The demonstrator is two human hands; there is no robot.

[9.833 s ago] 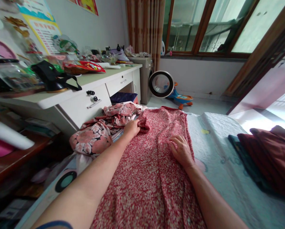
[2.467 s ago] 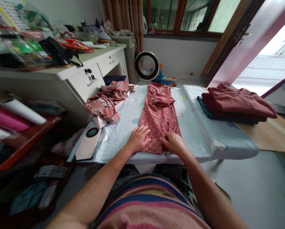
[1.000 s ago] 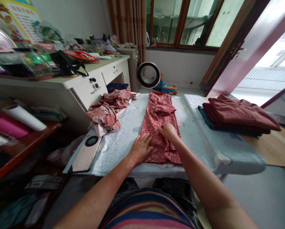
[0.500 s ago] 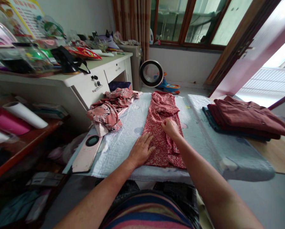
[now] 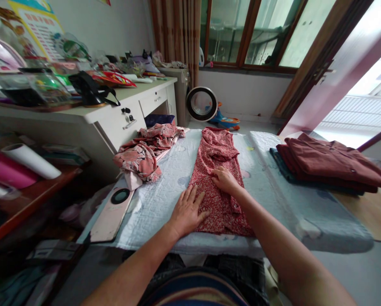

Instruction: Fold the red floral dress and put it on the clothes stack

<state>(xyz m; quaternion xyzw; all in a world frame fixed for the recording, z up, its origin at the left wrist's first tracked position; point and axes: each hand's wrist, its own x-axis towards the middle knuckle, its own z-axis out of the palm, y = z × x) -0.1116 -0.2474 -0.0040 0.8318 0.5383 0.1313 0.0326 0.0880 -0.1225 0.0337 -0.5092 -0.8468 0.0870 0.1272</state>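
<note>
A red garment with a small pale floral print (image 5: 218, 148) lies folded lengthwise on the light blue padded cloth (image 5: 165, 199), rumpled in its upper part. My left hand (image 5: 187, 212) rests flat on its lower left edge, fingers spread. On the middle of the garment, my right hand (image 5: 226, 180) is closed with its fingers curled on the fabric, which bunches slightly there. To the left sits a crumpled pink patterned garment (image 5: 139, 159), partly on a pale board with a dark-rimmed round hole (image 5: 109, 216).
A stack of folded dark red and teal clothes (image 5: 330, 163) stands at the right. A cluttered white desk (image 5: 114, 121) runs along the left, above a brown shelf with rolls (image 5: 34, 161). Beyond the padded surface are a round-framed object (image 5: 202, 104) and a blue-orange toy (image 5: 225, 121).
My right hand has shifted slightly left across the red garment, its fingers still curled. My left hand stays flat at the left edge. The view has tilted up a little.
</note>
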